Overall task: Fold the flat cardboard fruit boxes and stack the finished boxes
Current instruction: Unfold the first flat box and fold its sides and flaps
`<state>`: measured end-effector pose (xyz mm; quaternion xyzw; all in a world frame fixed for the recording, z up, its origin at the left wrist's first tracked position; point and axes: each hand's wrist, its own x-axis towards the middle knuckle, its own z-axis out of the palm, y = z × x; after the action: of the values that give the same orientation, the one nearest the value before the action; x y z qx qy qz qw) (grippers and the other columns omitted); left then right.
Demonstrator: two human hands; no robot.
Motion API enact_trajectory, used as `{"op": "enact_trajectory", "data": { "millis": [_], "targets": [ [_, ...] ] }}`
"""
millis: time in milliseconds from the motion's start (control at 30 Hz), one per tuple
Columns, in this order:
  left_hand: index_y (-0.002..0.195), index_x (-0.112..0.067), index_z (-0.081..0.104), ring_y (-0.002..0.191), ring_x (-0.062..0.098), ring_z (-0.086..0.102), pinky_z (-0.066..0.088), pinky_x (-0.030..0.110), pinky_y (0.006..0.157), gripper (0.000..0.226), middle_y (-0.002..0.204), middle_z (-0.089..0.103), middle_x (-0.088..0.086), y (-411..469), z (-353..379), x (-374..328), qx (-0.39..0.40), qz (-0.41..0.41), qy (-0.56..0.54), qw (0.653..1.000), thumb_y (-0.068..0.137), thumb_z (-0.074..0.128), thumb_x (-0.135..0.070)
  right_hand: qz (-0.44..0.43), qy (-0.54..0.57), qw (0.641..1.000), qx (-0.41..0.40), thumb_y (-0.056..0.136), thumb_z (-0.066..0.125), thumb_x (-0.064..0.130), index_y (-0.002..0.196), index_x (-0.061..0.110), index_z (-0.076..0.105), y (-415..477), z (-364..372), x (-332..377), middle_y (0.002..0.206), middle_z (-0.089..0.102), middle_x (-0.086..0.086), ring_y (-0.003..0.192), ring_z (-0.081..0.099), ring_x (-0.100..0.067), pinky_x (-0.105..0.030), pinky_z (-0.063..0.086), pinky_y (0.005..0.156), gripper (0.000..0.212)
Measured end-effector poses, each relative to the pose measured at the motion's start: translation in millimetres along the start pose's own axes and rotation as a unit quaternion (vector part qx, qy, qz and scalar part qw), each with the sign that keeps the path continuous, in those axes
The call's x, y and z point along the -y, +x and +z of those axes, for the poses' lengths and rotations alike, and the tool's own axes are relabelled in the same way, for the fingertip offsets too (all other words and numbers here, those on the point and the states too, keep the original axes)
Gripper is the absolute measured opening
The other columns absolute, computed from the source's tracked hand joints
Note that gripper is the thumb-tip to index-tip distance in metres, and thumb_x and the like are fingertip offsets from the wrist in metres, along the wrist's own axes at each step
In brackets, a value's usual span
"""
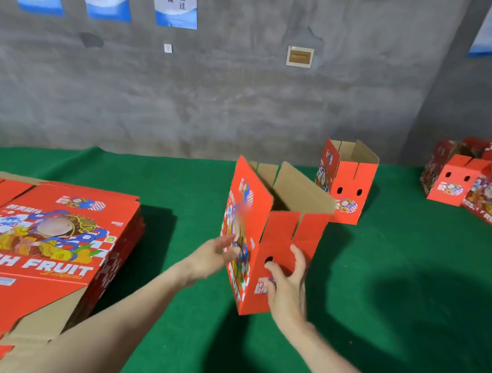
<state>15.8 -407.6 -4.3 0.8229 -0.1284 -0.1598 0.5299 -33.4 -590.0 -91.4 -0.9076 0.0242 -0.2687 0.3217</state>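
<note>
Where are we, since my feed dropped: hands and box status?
Left hand open at printed side of box; right hand open on its holed end. Upright, top open. Second box behind, apart.

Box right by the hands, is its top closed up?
No, the box is open on top: its flaps stand up and you can see the brown inside.

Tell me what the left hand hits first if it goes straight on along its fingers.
The left hand points at the printed side of the box, so that face comes first. Fingertips look on or just short of it; blur hides contact.
</note>
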Motion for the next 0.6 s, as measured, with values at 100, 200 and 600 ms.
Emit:
{"op": "enact_trajectory", "data": {
  "millis": [100, 200, 600],
  "targets": [
    [0.138, -0.034, 0.032, 0.096, -0.003, 0.057, 0.054, 0.031, 0.083, 0.051, 0.113, 0.05, -0.027, -2, 17, -14, -0.032, 0.016, -0.066, 0.997, 0.093, 0.057, -0.037, 0.04, 0.012, 0.999, 0.025, 0.084, 0.069, 0.021, 0.122, 0.044, 0.049, -17, 10, -9, 0.139, 0.036, 0.012, 0.13, 0.045, -0.023, -0.031, 0.039, 0.105, 0.049],
    [0.131, -0.043, 0.026, 0.099, -0.01, 0.056, 0.052, 0.031, 0.086, 0.069, 0.114, 0.048, -0.033, -3, 20, -24, -0.018, 0.041, -0.121, 0.992, 0.075, 0.066, -0.05, -0.054, -0.045, 0.995, 0.065, 0.085, 0.062, 0.003, 0.125, 0.034, 0.06, -38, 16, -20, 0.151, 0.006, 0.005, 0.125, 0.05, -0.032, -0.037, 0.046, 0.101, 0.051],
    [0.147, -0.033, 0.028, 0.131, 0.011, 0.043, 0.033, 0.041, 0.113, 0.07, 0.148, 0.039, -0.008, 11, 23, -13, -0.013, 0.068, -0.086, 0.994, 0.088, 0.066, -0.03, 0.009, -0.153, 0.967, 0.205, 0.091, 0.042, 0.011, 0.139, 0.058, 0.012, -34, 22, -30, 0.154, -0.019, -0.015, 0.134, 0.036, -0.033, -0.036, 0.044, 0.099, 0.074]
  ]
}}
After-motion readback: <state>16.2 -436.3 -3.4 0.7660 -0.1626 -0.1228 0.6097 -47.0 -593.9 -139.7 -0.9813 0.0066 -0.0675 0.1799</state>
